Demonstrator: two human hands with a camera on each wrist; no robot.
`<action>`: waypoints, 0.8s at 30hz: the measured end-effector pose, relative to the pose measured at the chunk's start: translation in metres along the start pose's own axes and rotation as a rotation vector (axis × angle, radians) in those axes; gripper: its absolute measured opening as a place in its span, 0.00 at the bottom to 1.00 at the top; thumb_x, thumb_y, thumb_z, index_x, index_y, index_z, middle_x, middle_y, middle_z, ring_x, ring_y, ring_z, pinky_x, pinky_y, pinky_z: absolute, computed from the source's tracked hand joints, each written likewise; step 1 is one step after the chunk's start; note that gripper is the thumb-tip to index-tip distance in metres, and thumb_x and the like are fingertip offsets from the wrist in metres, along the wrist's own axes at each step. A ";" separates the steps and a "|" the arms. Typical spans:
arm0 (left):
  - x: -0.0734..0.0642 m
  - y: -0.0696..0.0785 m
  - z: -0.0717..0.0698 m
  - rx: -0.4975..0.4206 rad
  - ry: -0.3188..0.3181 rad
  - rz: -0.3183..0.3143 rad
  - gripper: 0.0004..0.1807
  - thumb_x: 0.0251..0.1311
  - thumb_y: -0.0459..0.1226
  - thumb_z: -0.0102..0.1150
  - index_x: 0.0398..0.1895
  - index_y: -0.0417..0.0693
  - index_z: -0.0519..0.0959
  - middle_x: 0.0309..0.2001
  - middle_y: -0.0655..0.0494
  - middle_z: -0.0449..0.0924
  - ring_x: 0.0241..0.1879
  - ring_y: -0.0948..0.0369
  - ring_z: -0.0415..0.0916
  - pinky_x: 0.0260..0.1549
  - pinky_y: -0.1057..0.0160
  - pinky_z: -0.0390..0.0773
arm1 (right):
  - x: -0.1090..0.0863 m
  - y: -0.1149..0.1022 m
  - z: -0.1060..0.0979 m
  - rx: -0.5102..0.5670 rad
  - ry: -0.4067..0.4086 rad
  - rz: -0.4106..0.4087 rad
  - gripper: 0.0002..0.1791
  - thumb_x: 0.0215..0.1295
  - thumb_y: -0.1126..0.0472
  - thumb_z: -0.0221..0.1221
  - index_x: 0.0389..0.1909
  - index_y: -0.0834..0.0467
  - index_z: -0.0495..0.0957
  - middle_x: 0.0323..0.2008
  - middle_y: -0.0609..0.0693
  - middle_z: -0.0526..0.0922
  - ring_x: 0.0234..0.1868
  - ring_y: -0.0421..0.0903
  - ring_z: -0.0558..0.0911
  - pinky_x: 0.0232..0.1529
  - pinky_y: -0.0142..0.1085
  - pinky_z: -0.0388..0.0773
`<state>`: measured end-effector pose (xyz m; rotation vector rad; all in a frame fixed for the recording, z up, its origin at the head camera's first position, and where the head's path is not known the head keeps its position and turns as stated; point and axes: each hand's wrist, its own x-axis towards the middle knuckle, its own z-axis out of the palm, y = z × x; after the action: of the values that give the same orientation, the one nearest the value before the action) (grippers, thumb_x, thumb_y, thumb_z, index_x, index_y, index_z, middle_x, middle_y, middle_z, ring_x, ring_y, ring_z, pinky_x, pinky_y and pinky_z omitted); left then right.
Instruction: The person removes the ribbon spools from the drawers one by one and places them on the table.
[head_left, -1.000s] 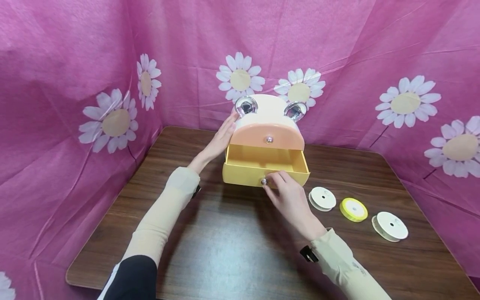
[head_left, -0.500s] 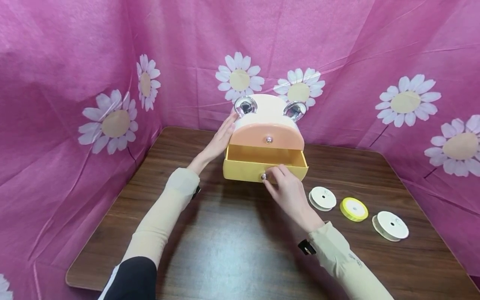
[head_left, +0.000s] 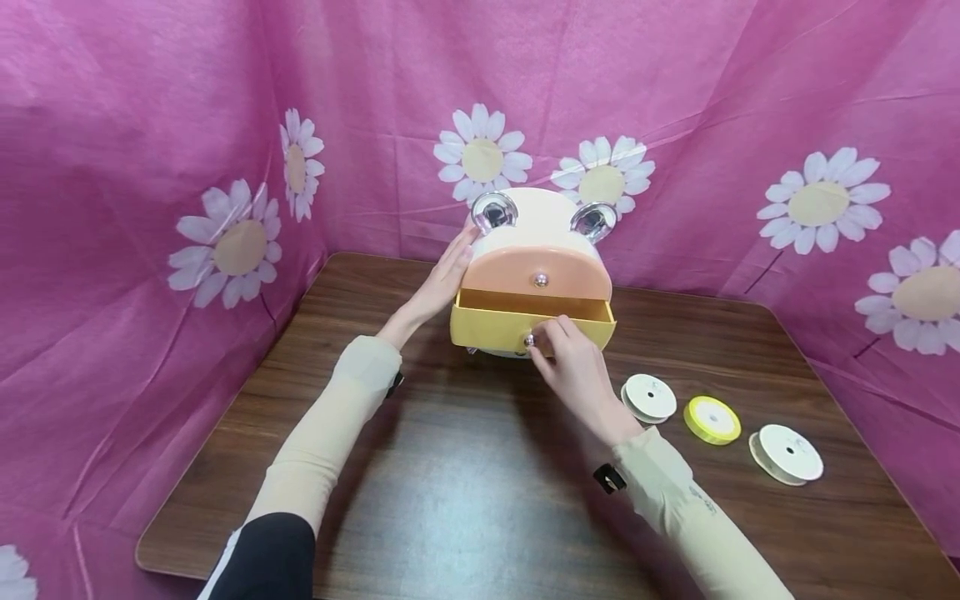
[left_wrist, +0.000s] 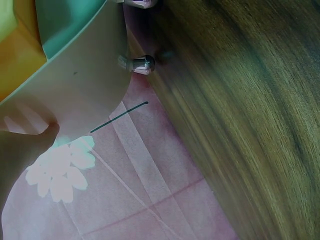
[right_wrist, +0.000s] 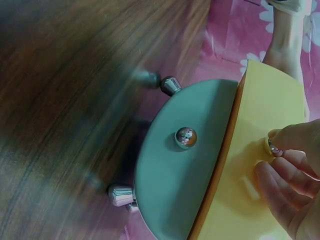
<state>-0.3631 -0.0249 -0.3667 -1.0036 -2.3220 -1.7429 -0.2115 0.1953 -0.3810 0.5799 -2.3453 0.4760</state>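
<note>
A small rounded drawer cabinet (head_left: 543, 212) with a white shell and two shiny silver rings on top stands toward the back of the table. Its peach upper drawer (head_left: 495, 271) is closed, while the yellow drawer (head_left: 487, 327) below sticks partway out. My right hand (head_left: 579, 373) pinches that yellow drawer's silver knob (head_left: 529, 340) between thumb and fingers. Flat against the cabinet's left side rests my left hand (head_left: 442, 282), fingers straight. The right wrist view shows a closed green lower drawer (right_wrist: 200, 110) with its own knob (right_wrist: 186, 137) and silver feet (right_wrist: 170, 85).
To the right, on the brown wooden table (head_left: 442, 500), lie a white ribbon spool (head_left: 637, 397), a yellow ribbon spool (head_left: 701, 427) and another white spool (head_left: 804, 457). A pink flowered cloth (head_left: 375, 100) hangs behind and at both sides.
The yellow drawer has slid further into the cabinet, and my right hand has moved forward with its knob. My left hand stays in place against the cabinet's side.
</note>
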 end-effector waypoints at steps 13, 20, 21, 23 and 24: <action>-0.001 0.002 0.000 0.026 0.010 -0.020 0.29 0.78 0.47 0.28 0.80 0.56 0.49 0.82 0.59 0.41 0.81 0.61 0.37 0.80 0.51 0.41 | 0.015 0.011 0.010 0.002 0.001 0.038 0.09 0.59 0.65 0.67 0.38 0.61 0.78 0.34 0.53 0.79 0.34 0.48 0.82 0.34 0.41 0.83; -0.001 0.002 0.000 0.031 0.008 -0.014 0.29 0.79 0.45 0.28 0.80 0.54 0.49 0.82 0.58 0.41 0.81 0.61 0.37 0.80 0.52 0.41 | 0.022 0.013 0.012 0.001 -0.042 0.081 0.09 0.60 0.65 0.66 0.38 0.61 0.77 0.34 0.54 0.79 0.34 0.49 0.81 0.33 0.41 0.82; -0.001 0.001 0.000 0.031 0.009 -0.012 0.29 0.79 0.45 0.28 0.80 0.53 0.49 0.82 0.58 0.42 0.81 0.61 0.37 0.80 0.53 0.41 | 0.022 0.013 0.012 0.000 -0.049 0.087 0.09 0.61 0.65 0.66 0.38 0.61 0.77 0.35 0.54 0.79 0.34 0.49 0.81 0.33 0.41 0.82; -0.001 0.001 -0.001 0.031 0.009 -0.008 0.29 0.79 0.45 0.28 0.80 0.52 0.49 0.82 0.57 0.42 0.81 0.61 0.37 0.80 0.54 0.41 | 0.024 0.013 0.012 -0.001 -0.060 0.093 0.09 0.61 0.65 0.66 0.38 0.61 0.77 0.35 0.54 0.79 0.34 0.50 0.81 0.33 0.41 0.81; -0.001 0.001 -0.001 0.029 0.009 -0.007 0.29 0.79 0.44 0.28 0.80 0.52 0.49 0.82 0.56 0.42 0.81 0.60 0.37 0.80 0.54 0.40 | 0.024 0.013 0.012 -0.001 -0.064 0.095 0.09 0.61 0.65 0.66 0.38 0.61 0.77 0.35 0.54 0.79 0.34 0.50 0.81 0.33 0.41 0.81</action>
<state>-0.3615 -0.0260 -0.3660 -0.9820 -2.3415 -1.7073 -0.2413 0.1935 -0.3757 0.4918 -2.4422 0.5065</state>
